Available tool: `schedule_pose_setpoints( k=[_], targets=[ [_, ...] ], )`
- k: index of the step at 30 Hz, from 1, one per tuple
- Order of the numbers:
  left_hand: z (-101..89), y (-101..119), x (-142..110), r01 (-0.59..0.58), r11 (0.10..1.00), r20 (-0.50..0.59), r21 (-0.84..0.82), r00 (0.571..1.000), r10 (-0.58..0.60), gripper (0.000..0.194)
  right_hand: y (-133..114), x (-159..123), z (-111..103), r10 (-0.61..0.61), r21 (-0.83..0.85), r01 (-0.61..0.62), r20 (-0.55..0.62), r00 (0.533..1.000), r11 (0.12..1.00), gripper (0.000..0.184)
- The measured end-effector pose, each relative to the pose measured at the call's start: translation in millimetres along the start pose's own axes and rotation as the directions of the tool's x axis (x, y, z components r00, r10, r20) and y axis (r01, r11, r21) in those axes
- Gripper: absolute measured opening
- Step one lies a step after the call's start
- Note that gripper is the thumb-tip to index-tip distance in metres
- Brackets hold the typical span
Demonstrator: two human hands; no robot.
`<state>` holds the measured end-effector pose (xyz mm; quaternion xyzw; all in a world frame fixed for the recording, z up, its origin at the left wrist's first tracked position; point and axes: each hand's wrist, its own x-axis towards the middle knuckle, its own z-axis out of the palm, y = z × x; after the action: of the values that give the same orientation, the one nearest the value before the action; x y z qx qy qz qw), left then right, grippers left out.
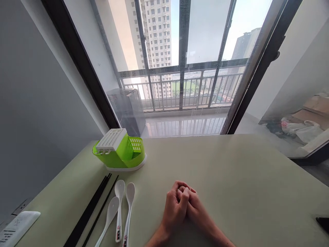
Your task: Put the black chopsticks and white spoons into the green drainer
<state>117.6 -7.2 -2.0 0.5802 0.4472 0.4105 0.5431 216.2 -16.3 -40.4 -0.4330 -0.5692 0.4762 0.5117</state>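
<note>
My left hand (174, 210) and my right hand (197, 208) are clasped together above the front middle of the table, fingers folded over each other. No object shows between them. To their left lie three white spoons (130, 192) with printed handle ends, two of them touching or overlapping. Beside these are a bundle of black chopsticks (88, 212) and one chopstick (100, 211) lying apart. Behind the cutlery stands a lime-green utensil holder (125, 156) with a slotted white top and white base.
The pale green table (231, 178) reaches to a glass door with dark frames (238, 106). A white object with printed marks (19, 224) lies at the left edge. A dark object (322, 223) shows at the right edge. A wall (51, 120) borders the left side.
</note>
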Motion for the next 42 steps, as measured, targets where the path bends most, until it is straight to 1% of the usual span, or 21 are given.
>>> schedule_pose_setpoints(
  k=[7, 13, 20, 42],
  targets=[
    [-0.6, 1.8, 0.0, -0.013, 1.000, 0.006, 0.004, 1.000, 0.013, 0.022, 3.1, 0.3, 0.5, -0.003, 0.019, 0.003, 0.000, 1.000, 1.000, 0.045],
    [-0.5, 2.4, -0.1, -0.019, 1.000, 0.002, 0.008, 1.000, 0.019, 0.022, 3.7, 0.1, -0.3, -0.002, 0.016, 0.002, 0.024, 1.000, 1.000, 0.044],
    [-0.2, 1.4, -0.5, -0.010, 1.000, 0.006, 0.007, 1.000, 0.010, 0.021, 5.6, 0.6, -0.6, -0.040, -0.014, 0.040, 0.014, 0.999, 0.999, 0.042],
    [-0.3, 0.6, -1.5, -0.018, 1.000, 0.012, 0.014, 1.000, 0.018, 0.020, 3.4, 0.5, -2.2, -0.023, -0.045, 0.025, 0.041, 0.999, 0.999, 0.041]
  ],
)
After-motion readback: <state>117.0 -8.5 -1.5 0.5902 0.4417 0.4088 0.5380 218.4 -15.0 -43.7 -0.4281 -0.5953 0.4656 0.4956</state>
